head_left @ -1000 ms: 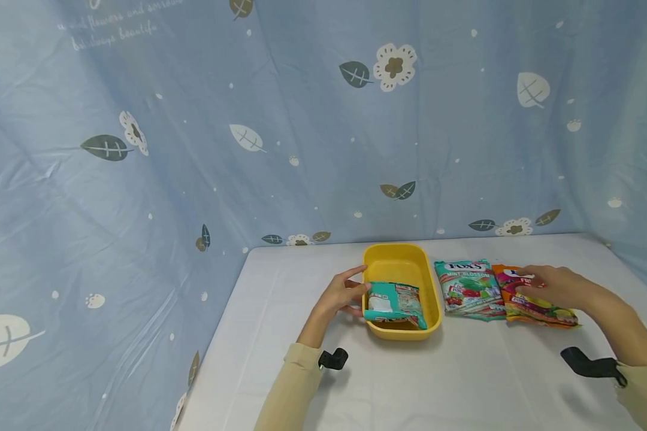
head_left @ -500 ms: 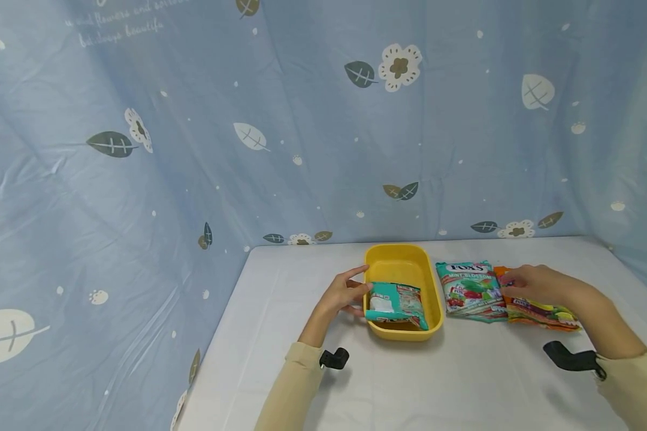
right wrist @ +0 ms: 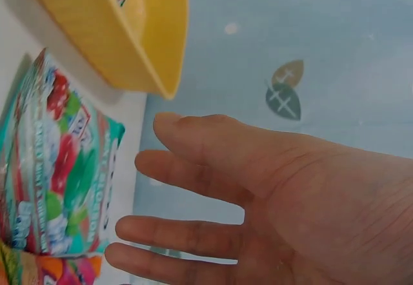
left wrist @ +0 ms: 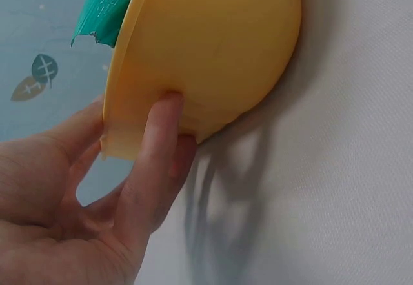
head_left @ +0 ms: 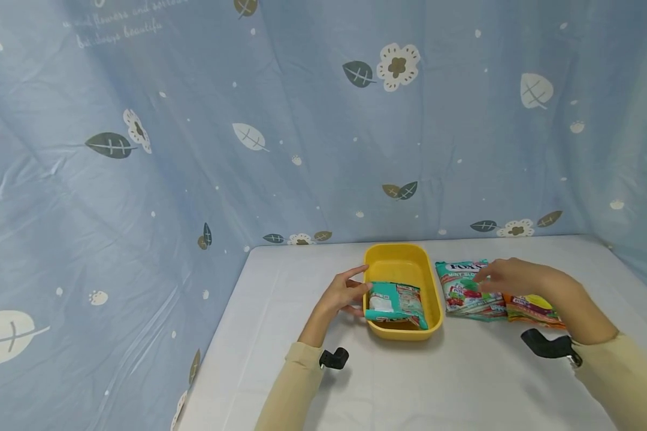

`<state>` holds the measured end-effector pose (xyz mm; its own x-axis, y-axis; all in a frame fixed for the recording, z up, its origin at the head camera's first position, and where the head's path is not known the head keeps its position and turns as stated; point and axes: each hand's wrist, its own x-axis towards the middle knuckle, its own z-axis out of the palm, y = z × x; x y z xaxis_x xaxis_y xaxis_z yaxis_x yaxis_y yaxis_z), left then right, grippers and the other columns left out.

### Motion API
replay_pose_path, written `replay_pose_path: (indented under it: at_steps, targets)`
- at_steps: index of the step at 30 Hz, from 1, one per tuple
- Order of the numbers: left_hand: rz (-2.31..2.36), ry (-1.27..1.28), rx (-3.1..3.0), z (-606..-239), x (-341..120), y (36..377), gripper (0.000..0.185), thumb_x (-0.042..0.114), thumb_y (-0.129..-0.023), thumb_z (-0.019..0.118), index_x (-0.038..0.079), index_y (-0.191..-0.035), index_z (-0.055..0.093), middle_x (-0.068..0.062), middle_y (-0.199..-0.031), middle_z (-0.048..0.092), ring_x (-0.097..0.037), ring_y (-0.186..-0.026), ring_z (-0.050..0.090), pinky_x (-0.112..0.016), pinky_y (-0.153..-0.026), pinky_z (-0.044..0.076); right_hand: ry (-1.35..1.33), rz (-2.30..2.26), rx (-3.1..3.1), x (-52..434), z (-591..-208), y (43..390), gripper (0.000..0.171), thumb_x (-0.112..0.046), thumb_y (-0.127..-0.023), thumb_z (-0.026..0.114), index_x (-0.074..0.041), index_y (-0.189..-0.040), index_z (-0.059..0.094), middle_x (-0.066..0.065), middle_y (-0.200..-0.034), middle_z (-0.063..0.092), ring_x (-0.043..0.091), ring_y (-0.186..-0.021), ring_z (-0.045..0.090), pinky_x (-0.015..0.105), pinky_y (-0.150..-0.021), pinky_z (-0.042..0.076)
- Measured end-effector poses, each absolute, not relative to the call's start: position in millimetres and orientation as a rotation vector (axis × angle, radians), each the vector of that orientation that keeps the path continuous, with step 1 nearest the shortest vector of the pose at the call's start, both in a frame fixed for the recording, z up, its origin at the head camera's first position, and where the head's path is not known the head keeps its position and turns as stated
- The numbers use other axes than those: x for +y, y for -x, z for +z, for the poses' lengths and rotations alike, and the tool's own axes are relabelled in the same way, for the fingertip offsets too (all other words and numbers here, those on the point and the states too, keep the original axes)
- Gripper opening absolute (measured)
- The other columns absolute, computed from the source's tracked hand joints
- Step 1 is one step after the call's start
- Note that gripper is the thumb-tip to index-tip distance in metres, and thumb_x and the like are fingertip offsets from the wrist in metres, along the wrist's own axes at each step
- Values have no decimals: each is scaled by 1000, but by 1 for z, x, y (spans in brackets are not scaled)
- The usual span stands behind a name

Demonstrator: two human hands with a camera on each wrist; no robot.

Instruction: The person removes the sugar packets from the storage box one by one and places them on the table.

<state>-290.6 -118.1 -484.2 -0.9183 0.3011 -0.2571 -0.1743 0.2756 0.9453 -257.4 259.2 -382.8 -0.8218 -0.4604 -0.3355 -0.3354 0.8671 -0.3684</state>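
Observation:
In the head view my left hand (head_left: 341, 293) holds the left wall of a yellow plastic tub (head_left: 435, 299), with fingers against its outside and the thumb at the rim. A teal candy bag (head_left: 393, 302) lies inside the tub, folded side up. My right hand (head_left: 523, 281) hovers over a teal Fox's Mint Blossom candy bag (head_left: 460, 293), holding nothing. Its fingers are spread and apart from that bag in the right wrist view. An orange and purple candy bag (head_left: 534, 308) lies against the mint bag's right side, partly hidden by the right hand.
A white-covered table (head_left: 410, 383) carries everything. Behind it and on the left hangs a blue curtain (head_left: 313, 131) with leaf and flower prints. Black wrist cameras sit on both wrists, the left one (head_left: 334, 359) just above the table.
My right hand has moved left, from over the orange and purple bag to over the mint bag. The left hand and the tub have stayed in place.

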Motion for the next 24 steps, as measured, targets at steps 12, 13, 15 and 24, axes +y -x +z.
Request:
replay_pose_path:
  at_steps: [12,13,15,24]
  targets:
    - [1670,-110,2162,-483,-117,291,59,27,-93,69,31,-147,46,-18,-119,62,-24,-86,71,-43,-60,64,575,-350,2645,230,-365,270,53,-44,-92,65,-5,-127,63,25,-124,63,38,-103,65,56,-82,60]
    - [1668,-113,2163,-483,-117,291,59,27,-93,69,31,-147,46,-18,-119,62,-24,-86,71,-43,-60,64,575,-346,2649,227,-365,271,53,-43,-92,65,-5,-128,63,25,-125,63,38,-104,65,57,-83,60]
    - [1665,-114,2166,-482,-117,290,59,27,-93,69,31,-147,45,-18,-119,62,-23,-86,71,-43,-60,64,575,-335,2654,222,-363,272,53,-43,-92,65,-5,-128,63,25,-127,62,39,-105,64,57,-84,59]
    - [1666,-106,2166,-482,-117,290,58,27,-93,69,32,-146,47,-18,-120,62,-23,-85,71,-43,-60,64,528,-332,2645,202,-358,273,66,-55,-88,64,-7,-132,59,23,-131,59,39,-109,61,58,-86,58]
